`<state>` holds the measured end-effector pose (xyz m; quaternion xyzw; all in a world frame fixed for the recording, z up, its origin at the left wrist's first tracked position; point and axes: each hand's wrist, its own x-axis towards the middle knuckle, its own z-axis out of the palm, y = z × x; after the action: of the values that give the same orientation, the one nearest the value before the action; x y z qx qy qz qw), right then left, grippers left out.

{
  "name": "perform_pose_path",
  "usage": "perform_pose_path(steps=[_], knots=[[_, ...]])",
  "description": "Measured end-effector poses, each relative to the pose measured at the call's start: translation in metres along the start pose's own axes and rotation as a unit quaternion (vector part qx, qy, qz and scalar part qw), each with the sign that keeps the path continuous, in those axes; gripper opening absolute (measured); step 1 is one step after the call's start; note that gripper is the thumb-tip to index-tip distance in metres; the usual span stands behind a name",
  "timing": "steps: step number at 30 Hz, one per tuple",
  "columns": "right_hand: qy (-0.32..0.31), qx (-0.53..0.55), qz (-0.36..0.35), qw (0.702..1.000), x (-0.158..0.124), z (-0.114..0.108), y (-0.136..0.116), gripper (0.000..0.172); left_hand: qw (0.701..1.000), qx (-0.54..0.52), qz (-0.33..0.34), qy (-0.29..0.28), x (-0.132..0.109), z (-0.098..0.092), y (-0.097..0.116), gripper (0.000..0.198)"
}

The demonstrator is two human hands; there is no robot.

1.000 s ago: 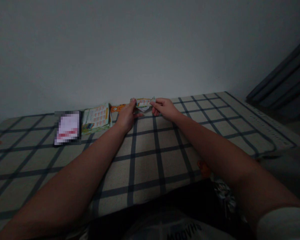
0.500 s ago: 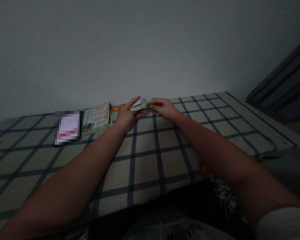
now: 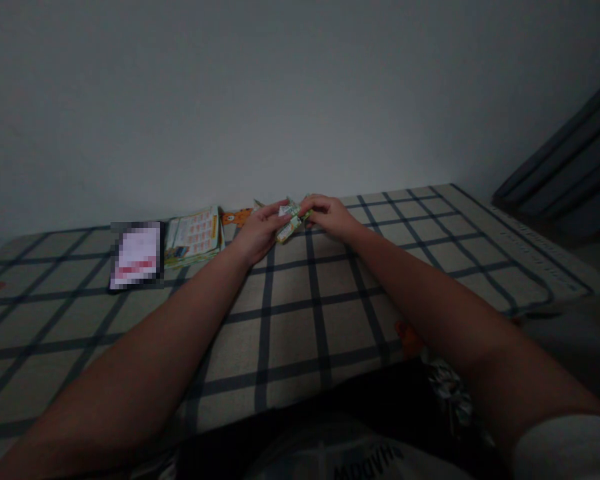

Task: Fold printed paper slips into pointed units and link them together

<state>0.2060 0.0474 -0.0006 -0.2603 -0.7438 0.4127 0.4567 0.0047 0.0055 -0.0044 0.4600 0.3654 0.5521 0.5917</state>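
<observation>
Between my hands is a piece of folded printed paper (image 3: pixel 289 230), green and white with small print. My left hand (image 3: pixel 261 230) grips it from the left, its fingers behind and over the paper. From the right, my right hand (image 3: pixel 330 215) pinches the paper between thumb and fingers. Parts of the paper are hidden by the fingers, so its full folded shape does not show. A stack of printed sheets (image 3: pixel 194 233) lies left of my left hand, with red and yellow print on top.
A device with a lit, blurred screen (image 3: pixel 137 255) lies left of the stack. The checked cloth (image 3: pixel 290 333) covers the table, with an orange bear print (image 3: pixel 236 217) near the wall (image 3: pixel 300 100). A dark curtain (image 3: pixel 565 147) hangs at right.
The folded paper has turned, its lower left end now pointing down toward me. My left hand's fingers have shifted their hold, while my right hand stays nearly in place.
</observation>
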Motion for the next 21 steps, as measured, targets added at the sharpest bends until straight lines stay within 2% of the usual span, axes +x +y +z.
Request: perform_pose_path(steps=[8, 16, 21], knots=[[-0.049, -0.054, -0.018, 0.997, -0.001, -0.003, 0.0, 0.013, 1.0, 0.004, -0.007, 0.027, 0.001, -0.001, 0.003, 0.063], [-0.102, -0.115, -0.039, 0.987, 0.002, -0.008, 0.004, 0.024, 0.999, -0.004, -0.028, 0.025, -0.004, 0.006, 0.007, 0.072], [-0.131, -0.123, -0.056, 0.982, 0.001, -0.011, 0.001, 0.021, 0.999, 0.007, -0.019, 0.025, -0.001, 0.003, 0.004, 0.072]])
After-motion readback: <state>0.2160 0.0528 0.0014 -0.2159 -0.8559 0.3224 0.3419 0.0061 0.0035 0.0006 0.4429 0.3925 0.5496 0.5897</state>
